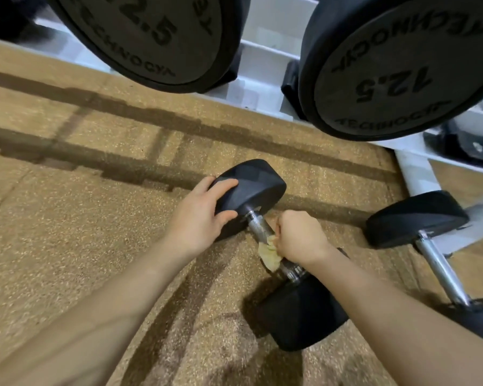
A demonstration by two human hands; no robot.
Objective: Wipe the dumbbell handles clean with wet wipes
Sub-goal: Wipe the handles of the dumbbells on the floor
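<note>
**Wiping dumbbell handle on floor**

Dumbbell (251, 188) lies mid-scene on the speckled floor (95, 218), one head far, one near. Left hand (201, 215) grips the far head, fingers curled over its edge. Right hand (299, 235) is fisted round a yellowish wet wipe (269, 256), which is wrapped on the handle (258, 227). Second dumbbell (413, 215) lies to the right, apart. White rack (262, 62) with 12.5 dumbbells stands far.

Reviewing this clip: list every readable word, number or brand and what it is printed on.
"12.5": left racked dumbbell head, rotated.
"TECHNOGYM": same head's lower rim, last letter unclear.
"12.5": right racked dumbbell head, upside down.
"TECHNOGYM": same head, upper and lower rim.
Mark beside the left "12.5", perhaps "kg": too blurred.
No text visible on the held dumbbell, the second floor dumbbell or the wipe.
</note>
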